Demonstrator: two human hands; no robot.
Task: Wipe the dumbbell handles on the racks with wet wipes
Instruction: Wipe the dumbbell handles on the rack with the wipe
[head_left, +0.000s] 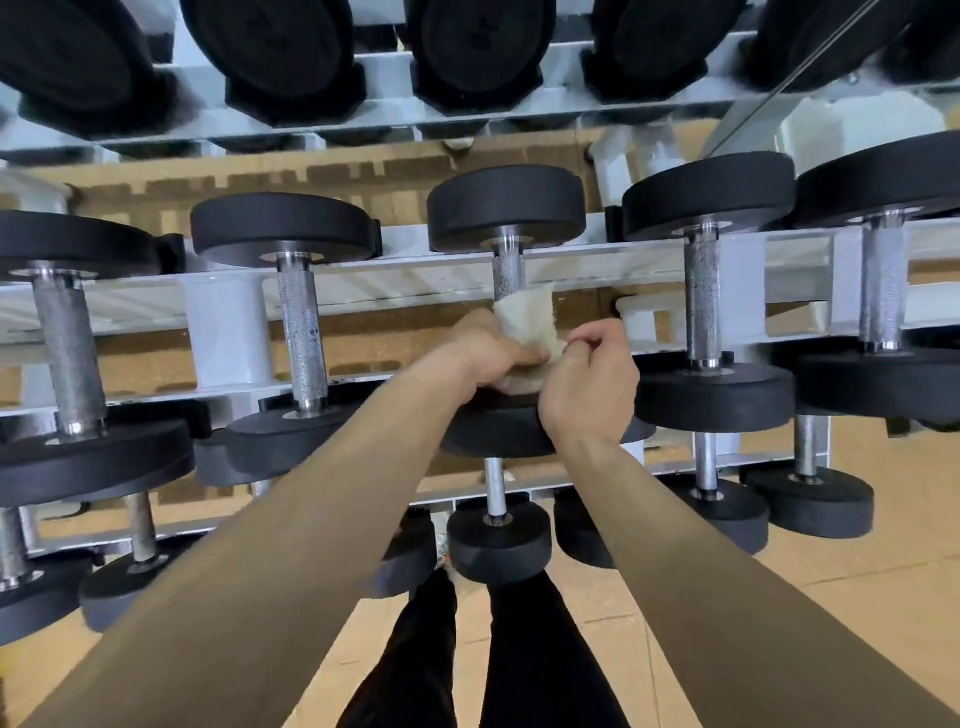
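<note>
A black dumbbell lies across the middle shelf of the white rack, its knurled steel handle showing above a pale wet wipe wrapped round its lower half. My left hand grips the wipe and the handle from the left. My right hand sits just to the right with curled fingers pinching the wipe's edge. The lower part of the handle is hidden by the wipe and both hands.
More black dumbbells lie on the same shelf: two to the left and two to the right. Larger ones fill the top shelf, smaller ones the bottom shelf. My legs stand on a tan floor.
</note>
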